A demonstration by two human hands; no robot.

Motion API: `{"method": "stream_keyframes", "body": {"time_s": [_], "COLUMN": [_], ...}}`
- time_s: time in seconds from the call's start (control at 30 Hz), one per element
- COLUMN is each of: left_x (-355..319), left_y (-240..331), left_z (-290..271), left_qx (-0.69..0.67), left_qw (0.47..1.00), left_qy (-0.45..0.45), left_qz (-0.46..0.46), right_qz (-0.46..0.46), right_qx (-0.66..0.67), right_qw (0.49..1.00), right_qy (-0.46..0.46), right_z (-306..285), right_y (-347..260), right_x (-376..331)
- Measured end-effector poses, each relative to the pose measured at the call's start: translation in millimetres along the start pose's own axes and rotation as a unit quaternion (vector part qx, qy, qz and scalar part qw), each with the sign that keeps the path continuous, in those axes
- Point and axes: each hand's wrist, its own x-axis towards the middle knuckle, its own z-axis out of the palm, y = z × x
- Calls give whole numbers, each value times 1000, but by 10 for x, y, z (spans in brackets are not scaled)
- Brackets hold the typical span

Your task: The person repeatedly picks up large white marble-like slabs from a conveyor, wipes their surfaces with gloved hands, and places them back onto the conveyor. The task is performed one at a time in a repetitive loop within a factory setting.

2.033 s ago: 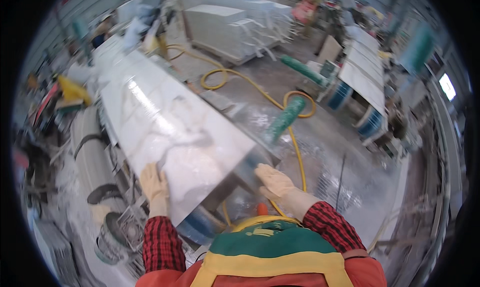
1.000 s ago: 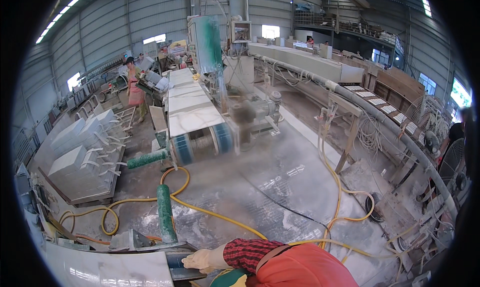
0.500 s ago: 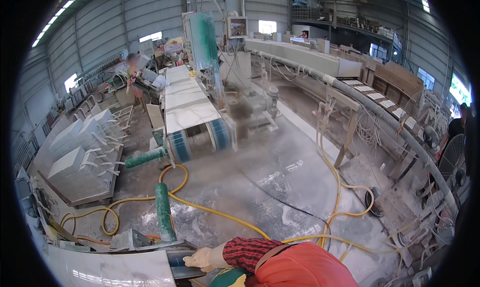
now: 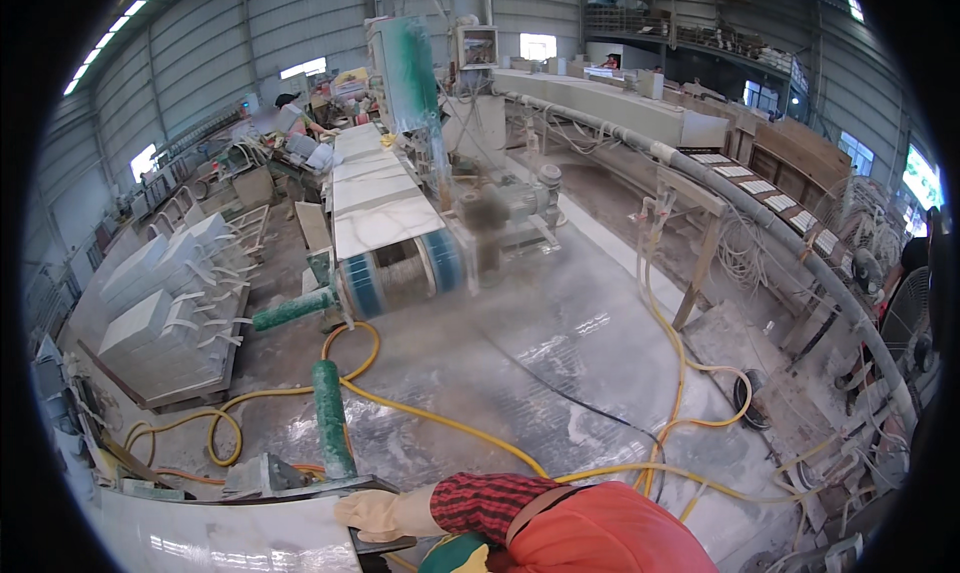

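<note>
Since 2 seconds ago your view has swung up from the slab to the workshop floor, and since 0.5 seconds ago almost nothing has shifted. Your gloved hand (image 4: 385, 513) rests flat, fingers open, on the white stone slab (image 4: 220, 538) at the lower left edge; which hand it is you cannot tell, and no other hand is in view. That slab runs lengthwise to your left, away from the fingertips, with the checked sleeve (image 4: 490, 501) reaching across your body. Just beyond lie 1 green roller (image 4: 330, 418) and a looping yellow hose (image 4: 440, 423). Farther off stands a conveyor line (image 4: 375, 208) carrying pale slabs, with stacked tile racks (image 4: 165, 308) to its left.
</note>
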Motion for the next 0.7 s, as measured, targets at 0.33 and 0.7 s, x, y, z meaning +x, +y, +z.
{"method": "stream_keyframes", "body": {"time_s": [0.33,0.7], "left_x": [-36,50], "left_y": [28,109], "left_z": [-38,-87], "left_qx": [8,9], "left_qw": [1000,1000], "left_qy": [5,18], "left_qz": [6,23], "right_qz": [-48,-29], "right_qx": [-18,-69], "right_qw": [991,989], "right_qy": [-120,-131], "right_z": [284,494], "right_y": [168,244], "right_x": [86,115]}}
